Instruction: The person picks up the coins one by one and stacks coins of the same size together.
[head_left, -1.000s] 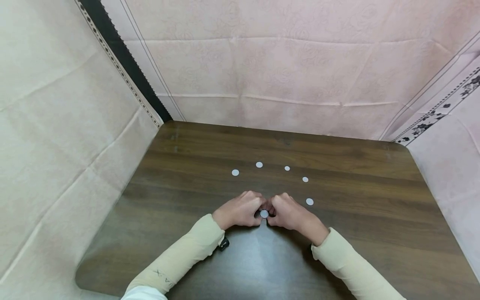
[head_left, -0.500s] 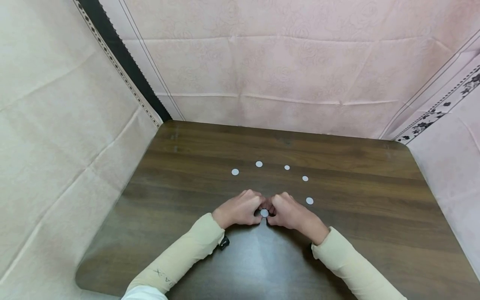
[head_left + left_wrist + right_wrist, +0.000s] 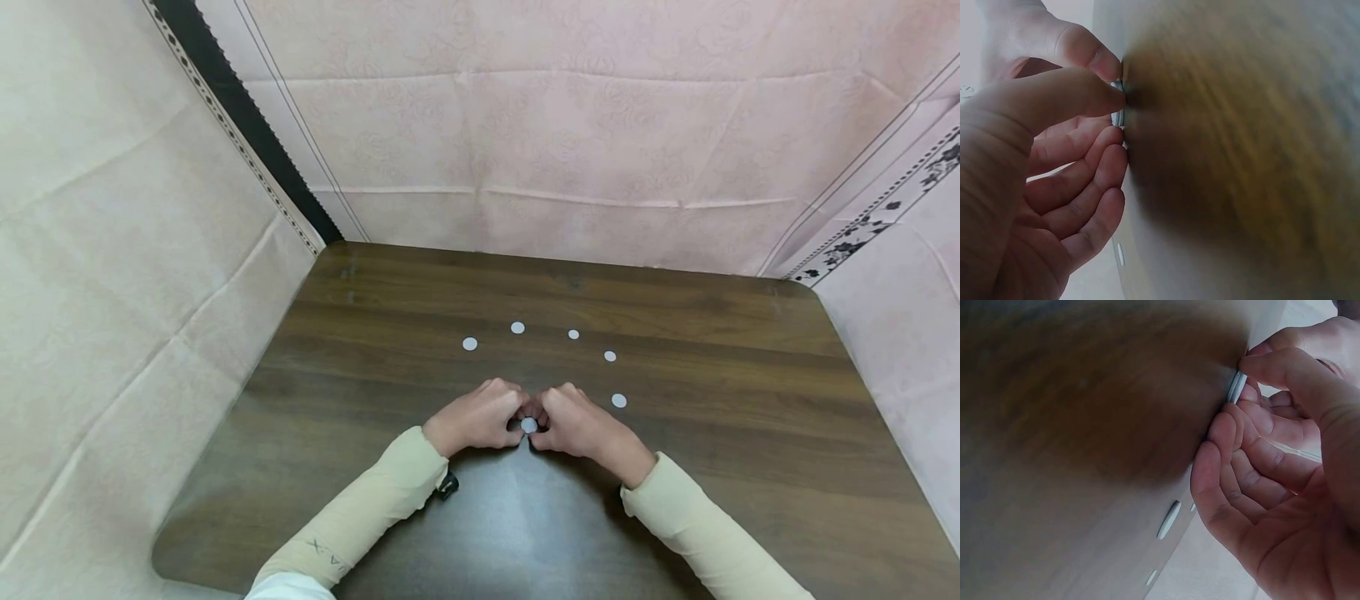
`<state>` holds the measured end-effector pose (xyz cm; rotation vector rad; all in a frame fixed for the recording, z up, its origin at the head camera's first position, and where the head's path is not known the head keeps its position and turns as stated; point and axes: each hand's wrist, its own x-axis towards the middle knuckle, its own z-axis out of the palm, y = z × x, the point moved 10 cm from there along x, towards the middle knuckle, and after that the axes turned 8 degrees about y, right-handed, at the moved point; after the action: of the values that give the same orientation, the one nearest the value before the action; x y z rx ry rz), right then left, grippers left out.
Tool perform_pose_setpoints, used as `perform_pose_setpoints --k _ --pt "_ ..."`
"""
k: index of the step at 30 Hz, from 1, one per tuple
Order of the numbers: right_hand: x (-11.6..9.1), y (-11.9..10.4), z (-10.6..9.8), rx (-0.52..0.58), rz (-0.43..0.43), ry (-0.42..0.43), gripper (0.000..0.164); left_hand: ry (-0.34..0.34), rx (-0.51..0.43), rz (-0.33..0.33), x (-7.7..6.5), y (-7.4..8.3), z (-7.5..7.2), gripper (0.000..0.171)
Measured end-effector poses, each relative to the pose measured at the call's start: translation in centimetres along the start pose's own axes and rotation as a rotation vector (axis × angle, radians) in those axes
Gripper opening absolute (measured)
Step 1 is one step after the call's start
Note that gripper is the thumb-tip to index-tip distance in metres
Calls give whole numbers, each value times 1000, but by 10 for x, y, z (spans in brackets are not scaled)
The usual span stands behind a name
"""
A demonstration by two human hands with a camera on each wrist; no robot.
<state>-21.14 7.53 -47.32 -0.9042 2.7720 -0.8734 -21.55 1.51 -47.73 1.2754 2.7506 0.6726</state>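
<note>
Encircling flat round disc (image 3: 528, 425): left hand (image 3: 482, 417), right hand (image 3: 583, 423); wood-grain tabletop (image 3: 360, 367).

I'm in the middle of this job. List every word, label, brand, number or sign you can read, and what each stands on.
"X", apparently: a dark mark on the left sleeve.
Marks next to it, same sleeve: too small and slanted to read.
White discs: no text to be made out.
Black object at that sleeve's end: too small to read anything.
</note>
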Motion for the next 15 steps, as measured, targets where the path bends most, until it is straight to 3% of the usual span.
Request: perform_pose_setpoints --k 9,15 --pt "0 2 1 -15 32 -7 31 6 2 -5 0 1 -2 12" --pt "0 6 3 -28 54 -4 14 -46 -22 -56 -4 -6 -4 10"
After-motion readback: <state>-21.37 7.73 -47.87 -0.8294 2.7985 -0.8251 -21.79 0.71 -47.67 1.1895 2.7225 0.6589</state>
